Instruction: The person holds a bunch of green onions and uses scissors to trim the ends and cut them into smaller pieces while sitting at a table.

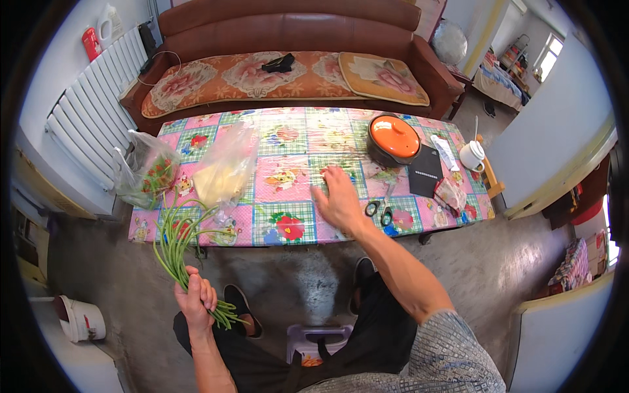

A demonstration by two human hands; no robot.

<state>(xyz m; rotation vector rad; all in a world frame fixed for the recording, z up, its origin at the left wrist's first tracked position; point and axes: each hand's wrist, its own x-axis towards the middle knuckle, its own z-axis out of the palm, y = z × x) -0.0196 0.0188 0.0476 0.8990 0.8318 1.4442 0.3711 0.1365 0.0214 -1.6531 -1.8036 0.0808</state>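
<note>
My left hand (pixel 196 299) grips a bunch of long green beans (pixel 177 236) in front of the table's near left side. Their long ends reach up over the table's edge, and the short ends stick out below my fist. My right hand (pixel 339 199) rests on, or hovers just over, the patterned plastic tablecloth (pixel 282 228), with its fingers spread and no object visible in it. To the right of that hand lies a pair of scissors (pixel 381 211) with black handles. Beyond the beans is a clear plastic bag (pixel 223 172) with something pale yellow inside.
A bag of green and red vegetables (pixel 152 172) sits at the table's left edge. Toward the right stand a dark pot with an orange lid (pixel 395 137), a black flat item (pixel 425 172), a crumpled cloth (pixel 449 196) and a white mug (pixel 472 154). Behind is a brown sofa (pixel 295 34).
</note>
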